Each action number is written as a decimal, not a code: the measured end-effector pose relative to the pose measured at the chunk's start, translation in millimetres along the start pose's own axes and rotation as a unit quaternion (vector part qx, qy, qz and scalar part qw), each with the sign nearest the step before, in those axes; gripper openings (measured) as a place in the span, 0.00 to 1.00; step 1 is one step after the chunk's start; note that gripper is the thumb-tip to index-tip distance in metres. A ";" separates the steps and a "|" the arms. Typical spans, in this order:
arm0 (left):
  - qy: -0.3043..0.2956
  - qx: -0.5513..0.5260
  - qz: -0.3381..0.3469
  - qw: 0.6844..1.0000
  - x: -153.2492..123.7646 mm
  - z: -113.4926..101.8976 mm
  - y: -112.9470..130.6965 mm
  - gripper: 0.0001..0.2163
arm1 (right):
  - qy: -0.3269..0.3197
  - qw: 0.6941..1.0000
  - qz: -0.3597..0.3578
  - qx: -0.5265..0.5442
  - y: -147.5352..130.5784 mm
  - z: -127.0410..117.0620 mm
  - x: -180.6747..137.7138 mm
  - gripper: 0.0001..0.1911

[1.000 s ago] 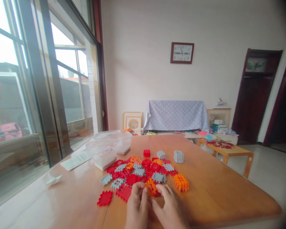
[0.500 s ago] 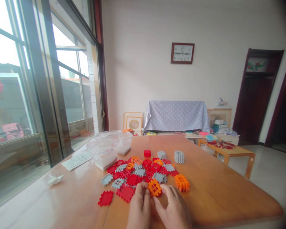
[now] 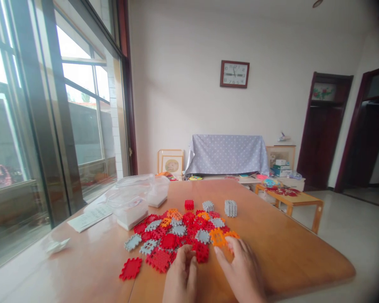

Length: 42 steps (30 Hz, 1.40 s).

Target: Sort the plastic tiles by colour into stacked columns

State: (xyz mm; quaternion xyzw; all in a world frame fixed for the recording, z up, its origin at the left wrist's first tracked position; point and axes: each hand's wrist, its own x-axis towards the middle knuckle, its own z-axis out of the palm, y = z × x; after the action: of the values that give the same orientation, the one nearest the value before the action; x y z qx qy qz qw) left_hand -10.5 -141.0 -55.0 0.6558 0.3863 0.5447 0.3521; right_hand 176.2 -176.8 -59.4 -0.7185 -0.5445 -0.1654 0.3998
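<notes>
My right hand (image 3: 240,263) pinches an orange interlocking tile with a window grid (image 3: 218,237) between thumb and fingers, near the right edge of the pile. Just behind those fingers, partly hidden, sits a stack of orange tiles (image 3: 232,234). My left hand (image 3: 181,269) is at the front of the pile with its fingers curled in and nothing visible in them. Close beyond it lie red tiles (image 3: 200,251) in a loose heap of red, grey and orange pieces. A large red tile (image 3: 158,259) lies to the left of that hand.
A lone red tile (image 3: 130,268) lies at front left. Behind the heap stand small stacks: red (image 3: 189,205), grey (image 3: 208,205) and taller grey (image 3: 230,208). Clear plastic containers (image 3: 132,214), a paper sheet (image 3: 90,217) and a crumpled white scrap (image 3: 57,246) are on the table's left.
My right hand has carried the orange tile right, toward the orange stack. My left hand has let go of it and stays near the heap. The view has turned slightly right.
</notes>
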 end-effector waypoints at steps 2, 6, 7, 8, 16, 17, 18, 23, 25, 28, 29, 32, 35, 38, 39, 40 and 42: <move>0.003 0.006 0.002 1.000 -0.2 1.4 -1.3 0.11 | -0.007 0.999 0.024 -0.027 14.5 -6.3 9.1 0.16; 0.000 0.017 0.004 1.000 -0.2 2.5 -6.5 0.12 | -0.031 0.994 0.080 -0.066 37.3 -13.8 20.3 0.15; -0.002 0.019 0.005 1.000 -0.2 2.7 -8.1 0.12 | -0.037 0.993 0.091 -0.071 40.6 -14.8 21.3 0.15; -0.003 0.021 0.005 1.000 -0.2 2.8 -9.8 0.12 | -0.042 0.991 0.098 -0.075 42.8 -15.5 21.8 0.15; -0.005 0.032 0.011 0.999 0.0 2.9 -14.6 0.13 | -0.069 0.989 0.110 -0.078 41.3 -18.7 21.6 0.16; -0.004 0.032 0.014 0.999 0.1 2.8 -13.9 0.12 | -0.071 0.988 0.111 -0.076 40.8 -19.2 21.6 0.17; -0.002 0.033 0.016 0.999 0.2 2.4 -13.0 0.12 | -0.074 0.988 0.111 -0.075 40.3 -19.7 21.4 0.17; -0.030 0.031 0.017 0.999 2.5 -4.4 -9.8 0.11 | -0.068 0.988 0.102 -0.091 38.3 -18.5 20.8 0.21; -0.055 0.034 0.014 0.998 4.1 -8.1 -10.4 0.11 | -0.061 0.987 0.101 -0.106 37.1 -16.0 21.2 0.25; -0.066 0.040 0.013 0.997 5.4 -10.0 -13.1 0.11 | -0.065 0.984 0.107 -0.126 35.6 -11.5 22.7 0.29; -0.065 0.041 0.013 0.997 5.3 -9.2 -14.2 0.11 | -0.068 0.983 0.108 -0.130 35.3 -10.4 23.3 0.29; -0.037 0.042 0.015 0.998 3.2 -3.8 -16.7 0.12 | -0.074 0.982 0.107 -0.135 35.4 -8.8 24.5 0.27; -0.008 0.043 0.017 0.999 1.5 0.2 -16.6 0.12 | -0.074 0.982 0.105 -0.135 36.3 -9.2 24.2 0.24; -0.028 0.048 0.010 0.998 2.7 -2.8 -13.9 0.12 | -0.070 0.984 0.099 -0.133 37.2 -10.2 22.9 0.22; -0.040 0.049 0.008 0.998 3.6 -4.9 -13.0 0.12 | -0.069 0.984 0.097 -0.132 37.3 -10.6 22.5 0.21; -0.053 0.050 0.006 0.997 4.6 -7.2 -12.2 0.12 | -0.069 0.984 0.096 -0.132 37.2 -10.9 22.1 0.20; -0.068 0.051 0.004 0.996 6.0 -10.7 -11.6 0.12 | -0.069 0.984 0.096 -0.131 36.8 -11.6 21.8 0.19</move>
State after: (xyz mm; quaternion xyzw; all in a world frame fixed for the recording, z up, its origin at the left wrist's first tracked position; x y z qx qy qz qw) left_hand -21.9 -130.0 -60.8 0.7097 0.3865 0.4800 0.3416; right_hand 219.8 -174.6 -52.0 -0.8236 -0.4725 -0.1462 0.2775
